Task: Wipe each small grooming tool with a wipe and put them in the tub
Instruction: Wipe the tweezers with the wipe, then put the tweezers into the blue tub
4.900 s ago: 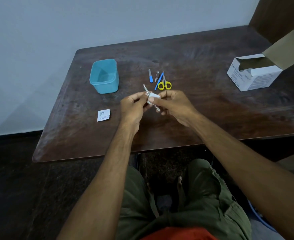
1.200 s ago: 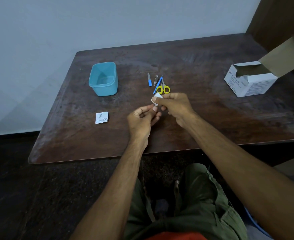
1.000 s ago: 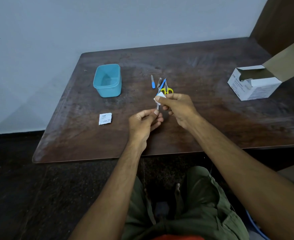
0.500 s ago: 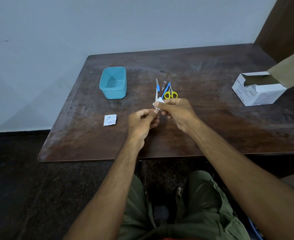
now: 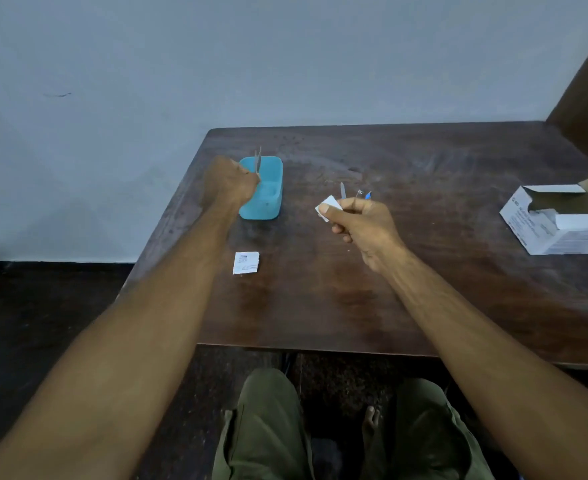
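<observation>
While right hand (image 5: 362, 223) keeps wipe (image 5: 328, 206), left hand (image 5: 230, 183) carried tweezers (image 5: 257, 161) over tub (image 5: 268, 199)

My left arm reaches straight out ahead, and my left hand (image 5: 230, 183) is curled into a fist, pinching something thin that sticks up. My right arm is bent inward; my right hand (image 5: 362, 225) hovers lower, with my thumb and curled fingers (image 5: 337, 230) nipping a small folded piece.

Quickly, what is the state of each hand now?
Left hand: closed, holding thin metal tweezers over the blue tub.
Right hand: closed, pinching a white wipe.
</observation>
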Demonstrator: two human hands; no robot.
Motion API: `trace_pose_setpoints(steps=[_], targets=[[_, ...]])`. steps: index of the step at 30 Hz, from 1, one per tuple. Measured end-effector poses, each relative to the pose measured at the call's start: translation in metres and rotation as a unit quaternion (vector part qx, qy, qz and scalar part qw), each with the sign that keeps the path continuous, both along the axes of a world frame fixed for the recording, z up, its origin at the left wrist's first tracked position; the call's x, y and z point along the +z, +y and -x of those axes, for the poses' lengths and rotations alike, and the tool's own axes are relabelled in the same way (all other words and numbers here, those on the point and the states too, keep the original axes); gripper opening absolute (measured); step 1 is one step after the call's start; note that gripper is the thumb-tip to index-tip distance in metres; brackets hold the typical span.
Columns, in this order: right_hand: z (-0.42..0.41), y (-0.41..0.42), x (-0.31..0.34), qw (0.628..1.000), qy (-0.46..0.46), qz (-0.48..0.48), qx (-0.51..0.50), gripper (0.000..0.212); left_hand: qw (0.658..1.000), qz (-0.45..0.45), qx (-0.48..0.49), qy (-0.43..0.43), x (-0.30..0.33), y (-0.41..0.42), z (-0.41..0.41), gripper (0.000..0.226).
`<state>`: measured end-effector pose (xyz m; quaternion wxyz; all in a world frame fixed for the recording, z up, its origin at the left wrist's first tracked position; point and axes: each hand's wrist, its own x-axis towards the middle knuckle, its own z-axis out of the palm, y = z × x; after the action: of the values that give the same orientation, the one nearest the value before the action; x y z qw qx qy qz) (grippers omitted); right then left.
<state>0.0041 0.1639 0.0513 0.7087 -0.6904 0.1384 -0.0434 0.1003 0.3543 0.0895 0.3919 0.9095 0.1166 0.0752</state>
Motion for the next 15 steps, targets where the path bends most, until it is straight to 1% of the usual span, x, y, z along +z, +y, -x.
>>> trace_pose_setpoints(steps=[1,2,4,7,9,15], targets=[[-0.001,0.001,-0.002,1.000,0.002,0.001,0.004,0.014,0.998,-0.061,0.004,0.008,-0.002,0.003,-0.008,0.021],[-0.002,0.002,-0.003,1.000,0.006,0.003,0.006,0.013,0.995,-0.103,0.002,0.013,-0.004,0.005,-0.013,0.027],[-0.004,0.002,-0.008,1.000,0.012,0.010,0.006,0.014,0.986,-0.166,-0.025,0.017,-0.007,0.003,-0.018,0.034],[-0.009,0.003,-0.015,1.000,0.019,0.017,0.002,0.015,0.959,-0.274,-0.064,0.022,-0.010,-0.007,-0.023,0.038],[-0.012,0.003,-0.019,1.000,0.017,0.020,-0.001,0.012,0.947,-0.311,-0.070,0.027,-0.012,-0.012,-0.026,0.043],[-0.017,0.001,-0.028,1.000,0.020,0.020,-0.004,0.015,0.931,-0.350,-0.084,0.054,-0.020,-0.012,-0.036,0.049]])
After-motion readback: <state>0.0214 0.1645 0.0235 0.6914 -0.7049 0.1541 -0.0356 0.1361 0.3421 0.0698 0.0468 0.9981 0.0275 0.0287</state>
